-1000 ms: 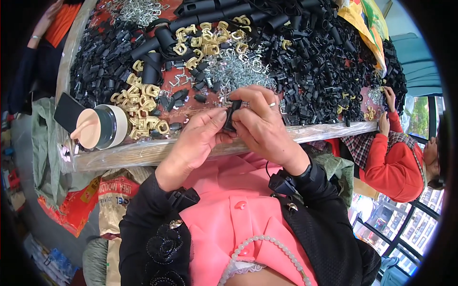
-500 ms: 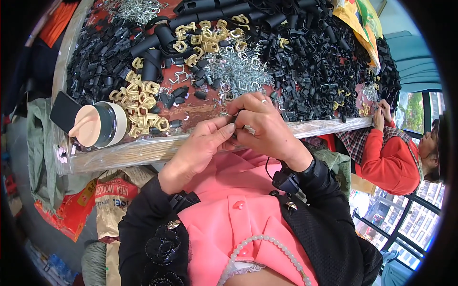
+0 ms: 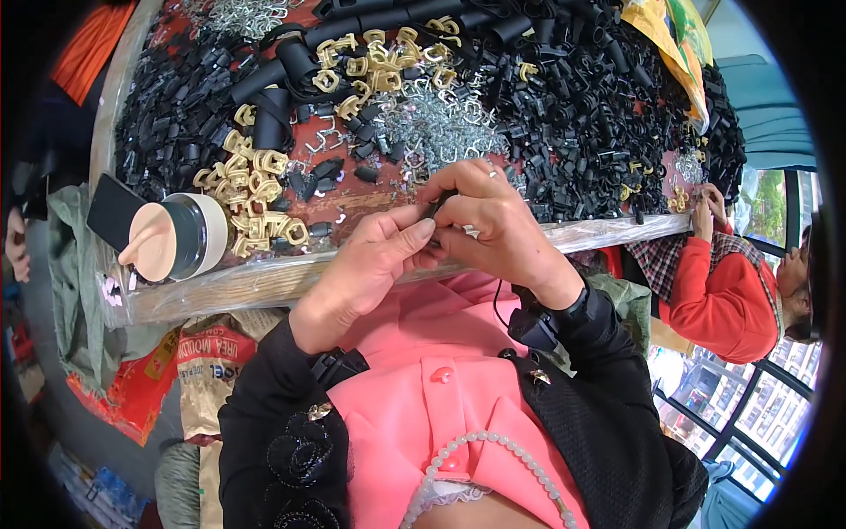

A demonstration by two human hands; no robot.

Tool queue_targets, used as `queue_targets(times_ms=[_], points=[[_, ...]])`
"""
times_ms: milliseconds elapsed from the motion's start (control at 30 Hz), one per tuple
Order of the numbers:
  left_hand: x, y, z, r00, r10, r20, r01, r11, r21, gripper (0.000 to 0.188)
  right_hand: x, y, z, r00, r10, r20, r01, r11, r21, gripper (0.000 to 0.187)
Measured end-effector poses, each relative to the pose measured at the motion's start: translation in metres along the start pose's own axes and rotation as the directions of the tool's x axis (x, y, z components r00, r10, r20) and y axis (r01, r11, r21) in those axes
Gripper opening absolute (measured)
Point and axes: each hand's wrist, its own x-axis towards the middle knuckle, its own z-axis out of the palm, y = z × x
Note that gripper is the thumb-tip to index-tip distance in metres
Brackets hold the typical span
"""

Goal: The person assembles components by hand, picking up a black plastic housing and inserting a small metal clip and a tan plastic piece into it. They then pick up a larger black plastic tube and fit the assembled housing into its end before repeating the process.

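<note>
Over the table's near edge my two hands meet fingertip to fingertip. A small black plastic piece [image 3: 443, 203] shows between them; its full shape is hidden by my fingers. My left hand [image 3: 374, 256] pinches it with thumb and forefinger. My right hand [image 3: 498, 231], curled and wearing a ring, closes on it from the other side. Just beyond lies a heap of silver wire hooks [image 3: 441, 123]. Gold-coloured ring-shaped clips [image 3: 264, 225] are piled left of my hands, with another cluster of gold clips [image 3: 385, 66] farther back. Small black plastic parts [image 3: 573, 132] spread widely to the right.
A wooden rim [image 3: 229, 284] under clear film borders the table. A lidded jar [image 3: 207, 231] and a dark phone [image 3: 115, 207] occupy its left corner. A co-worker in red [image 3: 723, 300] handles parts at the right. A yellow bag [image 3: 670, 53] lies back right; a paper sack [image 3: 211, 353] stands below.
The black piece now stands out more plainly between my fingertips, and my right fingers have shifted around it. Another person's hand has come into sight at the far left.
</note>
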Motion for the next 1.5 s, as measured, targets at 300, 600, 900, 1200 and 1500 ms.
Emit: queue_targets(times_ms=[300, 600, 900, 1200, 1500], points=[[0.006, 0.011, 0.0, 0.997, 0.068, 0.036, -0.063, 0.992, -0.111, 0.026, 0.006, 0.008, -0.004, 0.992, -0.06, -0.111, 0.066, 0.997, 0.051, 0.014], [0.005, 0.023, -0.006, 0.993, 0.096, 0.065, -0.077, 0.967, -0.243, 0.035, 0.036, 0.075, -0.029, 0.964, -0.054, -0.261, -0.11, 0.811, -0.575, 0.01], [0.004, 0.016, -0.014, 0.989, 0.143, 0.026, -0.134, 0.97, -0.205, 0.034, 0.032, 0.09, -0.027, 0.951, 0.063, -0.303, -0.164, 0.933, -0.32, 0.009], [0.006, 0.015, -0.01, 0.988, 0.142, -0.064, -0.154, 0.955, -0.253, 0.029, 0.032, 0.085, -0.026, 0.928, 0.096, -0.36, -0.221, 0.919, -0.327, 0.009], [0.006, 0.016, -0.01, 0.983, 0.157, -0.094, -0.177, 0.949, -0.259, 0.026, 0.028, 0.093, -0.021, 0.908, 0.098, -0.407, -0.201, 0.955, -0.218, 0.007]])
